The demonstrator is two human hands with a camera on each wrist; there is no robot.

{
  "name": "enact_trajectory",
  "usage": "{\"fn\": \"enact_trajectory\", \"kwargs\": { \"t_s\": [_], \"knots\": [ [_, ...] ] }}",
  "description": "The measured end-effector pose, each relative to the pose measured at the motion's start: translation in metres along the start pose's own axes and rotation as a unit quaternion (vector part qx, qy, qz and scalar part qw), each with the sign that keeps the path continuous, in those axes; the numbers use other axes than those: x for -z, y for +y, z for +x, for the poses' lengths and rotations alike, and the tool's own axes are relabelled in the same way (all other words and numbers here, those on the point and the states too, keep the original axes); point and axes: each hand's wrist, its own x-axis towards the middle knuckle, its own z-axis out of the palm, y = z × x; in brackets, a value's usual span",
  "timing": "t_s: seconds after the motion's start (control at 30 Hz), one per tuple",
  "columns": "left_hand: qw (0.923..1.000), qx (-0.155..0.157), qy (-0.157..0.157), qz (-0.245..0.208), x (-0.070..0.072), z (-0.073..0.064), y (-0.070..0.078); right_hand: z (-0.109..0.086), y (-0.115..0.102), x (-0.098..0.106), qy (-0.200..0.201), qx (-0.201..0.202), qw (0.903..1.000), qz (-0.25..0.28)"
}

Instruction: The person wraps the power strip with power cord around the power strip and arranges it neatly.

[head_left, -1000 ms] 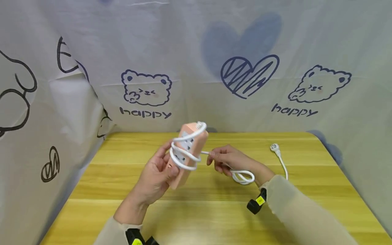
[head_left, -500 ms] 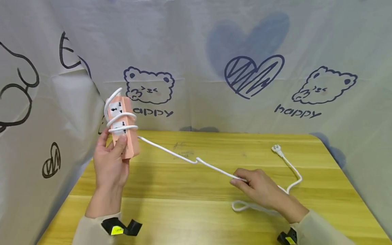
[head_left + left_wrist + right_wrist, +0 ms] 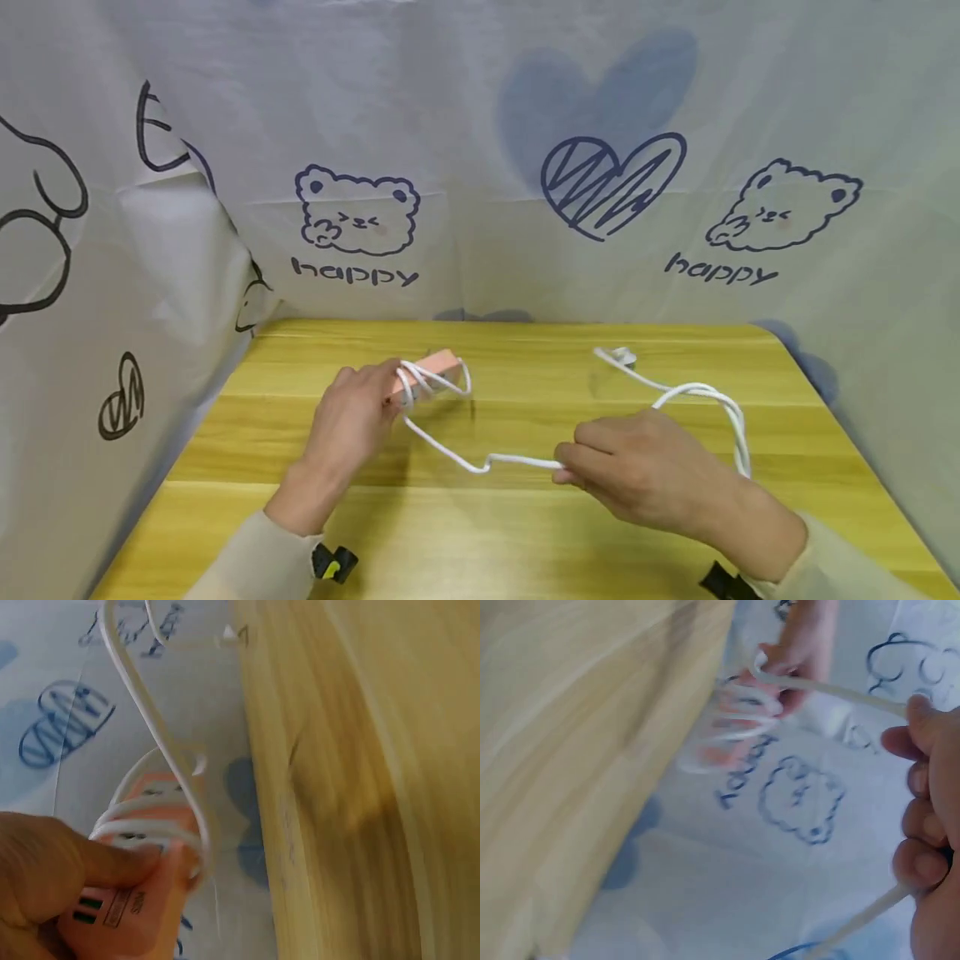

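Note:
My left hand (image 3: 356,421) grips one end of a pink power strip (image 3: 438,363), held tilted above the table; in the left wrist view the thumb lies across its socket face. White cord (image 3: 146,804) is wound around the strip in several loops. From there the cord runs, with a small kink, to my right hand (image 3: 637,471), which holds it in curled fingers. Beyond that hand the cord (image 3: 738,425) bends in a loop, and its white plug (image 3: 624,357), blurred, is at the back right. The right wrist view shows cord leaving both sides of the fist (image 3: 930,802).
A yellow wood-grain table (image 3: 465,542) lies under both hands. Pale cloth (image 3: 480,167) with drawn bears and hearts hangs behind it and along the sides. Dark wrist straps (image 3: 335,563) sit on both sleeves.
The power strip went left and up, then came back right and down, tipping over. The right hand drew the cord right, then moved slightly left. The plug end has shifted left.

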Motion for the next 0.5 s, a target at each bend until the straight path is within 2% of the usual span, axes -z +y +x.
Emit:
{"fn": "enact_trajectory", "kwargs": {
  "t_s": [0.1,0.17,0.23,0.33,0.4,0.5],
  "knots": [
    [0.9949,-0.087,-0.047,0.014,-0.004,-0.005,0.012,0.024,0.003,0.003,0.057,0.045,0.9973,-0.005],
    [0.9866,-0.134,-0.093,0.011,-0.007,-0.008,0.020,0.036,0.011,0.004,0.093,0.054,0.9941,-0.015],
    [0.9742,-0.173,-0.145,-0.001,-0.007,-0.013,0.028,0.044,0.024,0.002,0.113,0.042,0.9924,-0.026],
    [0.9529,-0.213,-0.212,-0.036,-0.004,-0.022,0.037,0.045,0.048,-0.002,0.117,-0.005,0.9919,-0.049],
    [0.9387,-0.232,-0.245,-0.070,0.000,-0.028,0.043,0.043,0.065,-0.007,0.109,-0.045,0.9909,-0.065],
    [0.9205,-0.226,-0.289,-0.136,0.010,-0.036,0.055,0.035,0.083,-0.017,0.079,-0.122,0.9869,-0.071]
  ]
}}
